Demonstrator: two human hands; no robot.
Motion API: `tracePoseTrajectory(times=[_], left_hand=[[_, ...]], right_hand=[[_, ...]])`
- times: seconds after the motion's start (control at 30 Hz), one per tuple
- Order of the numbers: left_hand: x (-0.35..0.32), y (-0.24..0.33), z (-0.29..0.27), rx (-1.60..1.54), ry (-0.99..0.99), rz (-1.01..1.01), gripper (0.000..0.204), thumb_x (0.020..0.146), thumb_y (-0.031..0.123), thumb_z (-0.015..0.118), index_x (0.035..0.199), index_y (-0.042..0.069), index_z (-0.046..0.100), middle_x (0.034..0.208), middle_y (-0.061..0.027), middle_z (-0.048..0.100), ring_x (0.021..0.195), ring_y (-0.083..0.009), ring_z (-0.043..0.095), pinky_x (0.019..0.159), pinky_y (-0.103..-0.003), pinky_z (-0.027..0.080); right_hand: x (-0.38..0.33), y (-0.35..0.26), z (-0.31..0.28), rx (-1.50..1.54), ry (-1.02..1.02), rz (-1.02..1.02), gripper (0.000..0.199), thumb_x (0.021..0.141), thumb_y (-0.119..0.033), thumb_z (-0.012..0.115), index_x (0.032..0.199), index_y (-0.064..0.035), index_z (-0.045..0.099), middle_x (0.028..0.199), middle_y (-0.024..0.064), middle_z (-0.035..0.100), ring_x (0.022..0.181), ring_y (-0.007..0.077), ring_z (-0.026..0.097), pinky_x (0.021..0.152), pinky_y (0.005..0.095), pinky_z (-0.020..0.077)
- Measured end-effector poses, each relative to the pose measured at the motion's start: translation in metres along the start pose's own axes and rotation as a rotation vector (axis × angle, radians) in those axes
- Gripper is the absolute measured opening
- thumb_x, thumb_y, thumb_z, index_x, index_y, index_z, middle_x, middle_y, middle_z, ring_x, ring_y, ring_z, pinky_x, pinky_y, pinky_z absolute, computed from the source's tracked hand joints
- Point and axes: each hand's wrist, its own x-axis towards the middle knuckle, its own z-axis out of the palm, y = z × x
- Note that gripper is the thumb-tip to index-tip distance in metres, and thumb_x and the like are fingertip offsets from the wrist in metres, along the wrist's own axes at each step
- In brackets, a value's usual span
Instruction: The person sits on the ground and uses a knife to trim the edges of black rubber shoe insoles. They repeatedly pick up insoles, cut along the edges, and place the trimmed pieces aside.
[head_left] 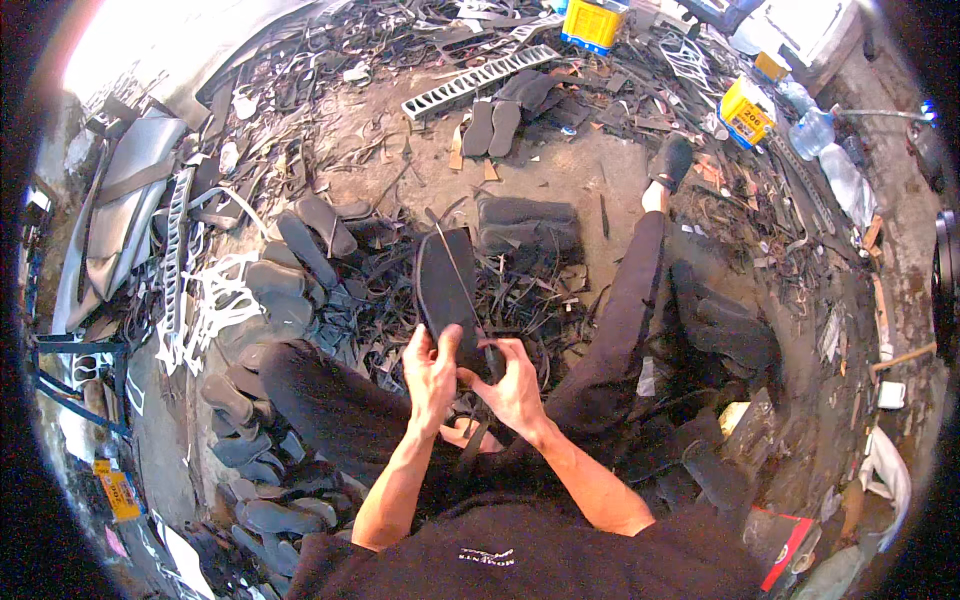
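Observation:
A black shoe sole [445, 275] is held out in front of me, toe end pointing away. My left hand [432, 375] grips its near end, thumb on top. My right hand [507, 390] is closed beside the same end, thumb and forefinger curled at the right edge. From those fingers a long, thin, light-edged piece [458, 262] runs diagonally over the sole to its far end; I cannot tell whether it is a blade or a strip. Beneath lies a heap of dark cut strips [375, 290]. Just beyond is a stack of dark soles [528, 224].
Loose soles pile up by my left leg [320, 400], with more dark soles [725, 325] outside my right leg. White cut-out sheet scraps [215, 305] lie left. Farther off are a pair of soles [490, 128], a slotted strip [480, 82] and yellow boxes [592, 25].

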Motion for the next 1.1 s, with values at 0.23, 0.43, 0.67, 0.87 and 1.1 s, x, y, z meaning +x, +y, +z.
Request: tracePoseTrajectory(times=[0.23, 0.43, 0.67, 0.87, 1.1], left_hand=[[0.016, 0.044, -0.022, -0.001, 0.402, -0.206, 0.046, 0.112, 0.038, 0.06, 0.135, -0.001, 0.062, 0.125, -0.01, 0.07, 0.11, -0.0177, 0.061, 0.101, -0.032, 0.047], [-0.005, 0.097, -0.02, -0.201, 0.163, -0.254, 0.049, 0.108, 0.048, 0.066, 0.138, 0.009, 0.065, 0.122, -0.0031, 0.072, 0.104, -0.0139, 0.065, 0.092, -0.034, 0.053], [-0.026, 0.106, -0.012, -0.41, 0.111, -0.202, 0.045, 0.108, 0.039, 0.068, 0.142, 0.009, 0.061, 0.114, 0.0011, 0.073, 0.087, -0.0091, 0.068, 0.076, -0.028, 0.057], [-0.049, 0.11, 0.015, -0.432, 0.154, -0.331, 0.04, 0.11, 0.039, 0.065, 0.139, 0.011, 0.06, 0.109, -0.0008, 0.074, 0.085, -0.0106, 0.069, 0.071, -0.032, 0.06], [-0.087, 0.088, 0.026, -0.492, 0.11, -0.272, 0.049, 0.11, 0.033, 0.067, 0.146, 0.002, 0.056, 0.137, -0.0092, 0.067, 0.122, -0.0161, 0.061, 0.109, -0.033, 0.048]], right_hand=[[-0.024, 0.013, -0.03, -0.023, 0.032, 0.032, 0.045, 0.107, -0.039, 0.067, 0.116, 0.0049, 0.073, 0.122, 0.025, 0.071, 0.114, 0.0361, 0.07, 0.098, 0.0398, 0.0535], [-0.034, -0.046, -0.065, 0.152, -0.343, 0.085, 0.056, 0.115, -0.049, 0.044, 0.103, -0.0008, 0.069, 0.061, -0.0045, 0.051, 0.056, 0.0053, 0.044, 0.053, 0.0274, 0.0343], [-0.02, -0.04, -0.065, 0.087, -0.362, 0.076, 0.047, 0.109, -0.049, 0.058, 0.107, -0.003, 0.066, 0.065, 0.0126, 0.058, 0.057, 0.0214, 0.056, 0.058, 0.0399, 0.0456], [0.022, -0.027, -0.031, 0.085, -0.102, -0.038, 0.037, 0.11, -0.042, 0.061, 0.104, -0.0056, 0.065, 0.069, 0.017, 0.056, 0.059, 0.025, 0.055, 0.058, 0.0433, 0.0442], [0.092, -0.048, -0.046, 0.59, -0.255, 0.397, 0.052, 0.109, -0.061, 0.057, 0.107, -0.0093, 0.064, 0.077, -0.0047, 0.06, 0.068, 0.0054, 0.057, 0.054, 0.0239, 0.0442]])
